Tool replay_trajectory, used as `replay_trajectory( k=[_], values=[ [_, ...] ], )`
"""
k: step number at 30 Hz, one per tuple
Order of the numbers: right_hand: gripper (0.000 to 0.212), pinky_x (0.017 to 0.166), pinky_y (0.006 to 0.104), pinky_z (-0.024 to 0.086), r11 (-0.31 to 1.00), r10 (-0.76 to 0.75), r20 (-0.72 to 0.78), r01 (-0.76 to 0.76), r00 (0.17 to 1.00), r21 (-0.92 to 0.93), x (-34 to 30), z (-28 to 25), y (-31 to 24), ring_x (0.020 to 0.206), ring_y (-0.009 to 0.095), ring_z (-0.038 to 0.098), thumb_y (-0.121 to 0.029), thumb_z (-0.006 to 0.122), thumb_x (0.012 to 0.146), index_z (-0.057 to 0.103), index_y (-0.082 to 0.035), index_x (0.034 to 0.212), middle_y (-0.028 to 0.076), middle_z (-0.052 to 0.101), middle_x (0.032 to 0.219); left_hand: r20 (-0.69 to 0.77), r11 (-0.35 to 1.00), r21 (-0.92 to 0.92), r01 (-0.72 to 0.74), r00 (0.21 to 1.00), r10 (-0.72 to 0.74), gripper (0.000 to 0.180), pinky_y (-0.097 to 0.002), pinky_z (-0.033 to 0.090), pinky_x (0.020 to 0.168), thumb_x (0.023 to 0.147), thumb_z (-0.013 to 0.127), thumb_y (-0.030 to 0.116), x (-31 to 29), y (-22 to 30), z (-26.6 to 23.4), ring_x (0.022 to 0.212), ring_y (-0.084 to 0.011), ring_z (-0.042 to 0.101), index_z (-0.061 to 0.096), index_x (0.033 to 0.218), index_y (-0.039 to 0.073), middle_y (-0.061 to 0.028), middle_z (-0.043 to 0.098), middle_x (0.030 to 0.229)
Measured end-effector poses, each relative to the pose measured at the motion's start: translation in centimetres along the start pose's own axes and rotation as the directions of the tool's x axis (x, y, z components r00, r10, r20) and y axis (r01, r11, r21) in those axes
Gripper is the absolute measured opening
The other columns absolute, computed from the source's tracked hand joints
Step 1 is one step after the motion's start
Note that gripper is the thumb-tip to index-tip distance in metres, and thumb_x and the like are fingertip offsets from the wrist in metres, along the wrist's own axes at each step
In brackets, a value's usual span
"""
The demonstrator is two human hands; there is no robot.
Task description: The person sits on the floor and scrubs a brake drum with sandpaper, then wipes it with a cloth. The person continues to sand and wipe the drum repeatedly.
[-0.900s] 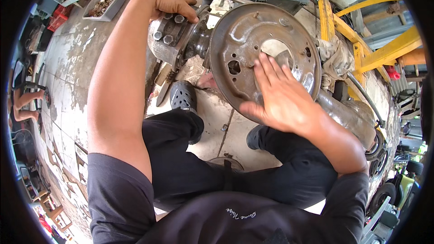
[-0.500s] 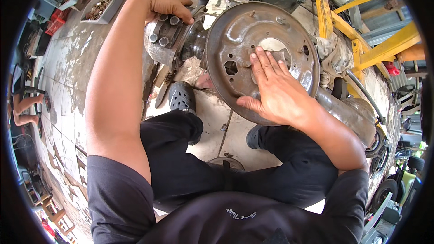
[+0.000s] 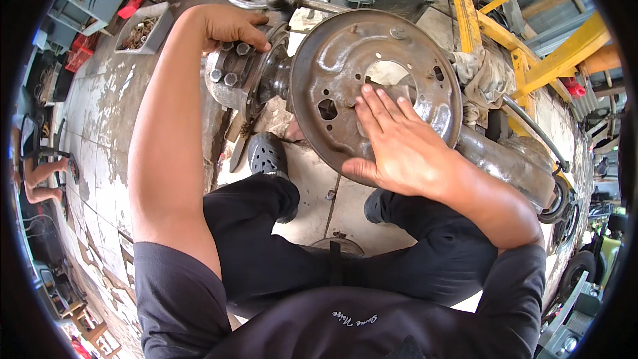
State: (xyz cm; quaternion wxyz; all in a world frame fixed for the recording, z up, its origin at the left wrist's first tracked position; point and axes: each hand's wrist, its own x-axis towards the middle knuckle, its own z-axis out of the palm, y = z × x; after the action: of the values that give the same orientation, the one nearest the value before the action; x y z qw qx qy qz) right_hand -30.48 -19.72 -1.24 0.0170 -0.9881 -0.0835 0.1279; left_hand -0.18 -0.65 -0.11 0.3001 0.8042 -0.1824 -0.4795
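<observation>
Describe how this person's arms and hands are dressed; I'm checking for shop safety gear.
Both hands are bare: no gloves on the left hand or the right hand. No watch, rings or wristbands show. The forearms are uncovered; a dark charcoal short-sleeved shirt ends above each elbow. Small pale script marks the shirt's chest.

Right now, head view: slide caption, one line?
Right hand flat on rusty brake backing plate; left hand grips the studded wheel hub.

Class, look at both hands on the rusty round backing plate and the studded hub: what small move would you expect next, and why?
Probably a small turn or push of the rusty round metal backing plate along the axle. The right hand lies flat on its face, fingers at the centre hole, while the left hand grips the studded grey metal hub flange, steadying it.
</observation>
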Motion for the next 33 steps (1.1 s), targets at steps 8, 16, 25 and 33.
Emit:
replay_trajectory(
  k=[8, 16, 25, 33],
  values=[
    [0.087, 0.119, 0.0515, 0.026, 0.999, -0.011, 0.004, 0.011, 1.0, 0.045, -0.3, 0.3, -0.1, 0.147, 0.043, 0.028, -0.058, 0.041, 0.1, 0.028, 0.011, 0.15, 0.031, 0.026, 0.158, 0.092, 1.0, 0.017, -0.009, 0.996, 0.007, 0.1, -0.0387, 0.043, 0.109, 0.078, 0.08, 0.02, 0.2, -0.1, -0.5, 0.132, -0.0204, 0.05, 0.023, 0.158, 0.006, -0.0146, 0.045, 0.152],
    [0.067, 0.11, 0.0464, 0.04, 0.997, -0.046, -0.213, 0.059, 0.976, 0.055, 1.3, 1.1, 1.7, 0.134, 0.041, 0.047, -0.04, 0.052, 0.1, 0.042, 0.012, 0.141, 0.033, 0.042, 0.146, 0.107, 0.997, -0.073, 0.007, 0.994, 0.0, 0.099, -0.0358, 0.051, 0.1, 0.078, 0.08, 0.018, 0.1, -0.4, -0.5, 0.118, -0.0177, 0.061, 0.024, 0.159, 0.008, -0.014, 0.057, 0.141],
    [0.032, 0.077, 0.0433, 0.059, 0.998, -0.017, -0.524, 0.045, 0.852, 0.041, 2.4, -0.1, 4.9, 0.09, 0.035, 0.071, -0.023, 0.055, 0.097, 0.065, 0.002, 0.114, 0.021, 0.067, 0.121, 0.016, 0.992, 0.096, -0.078, 0.997, 0.077, 0.106, -0.0366, 0.046, 0.105, 0.078, 0.082, 0.03, -0.2, -0.6, -0.1, 0.124, -0.0204, 0.056, 0.019, 0.158, 0.002, -0.0177, 0.05, 0.146],
    [0.034, 0.1, 0.0425, 0.052, 0.966, -0.207, -0.138, 0.225, 0.969, 0.131, 3.4, -1.4, 5.1, 0.12, 0.03, 0.062, -0.021, 0.058, 0.097, 0.065, -0.002, 0.125, 0.016, 0.062, 0.135, -0.253, 0.845, 0.532, -0.063, 0.94, 0.229, 0.103, -0.0398, 0.022, 0.122, 0.084, 0.072, 0.057, -6.2, 2.9, 1.4, 0.15, -0.0293, 0.027, 0.025, 0.156, 0.001, -0.0204, 0.027, 0.162]
  ],
)
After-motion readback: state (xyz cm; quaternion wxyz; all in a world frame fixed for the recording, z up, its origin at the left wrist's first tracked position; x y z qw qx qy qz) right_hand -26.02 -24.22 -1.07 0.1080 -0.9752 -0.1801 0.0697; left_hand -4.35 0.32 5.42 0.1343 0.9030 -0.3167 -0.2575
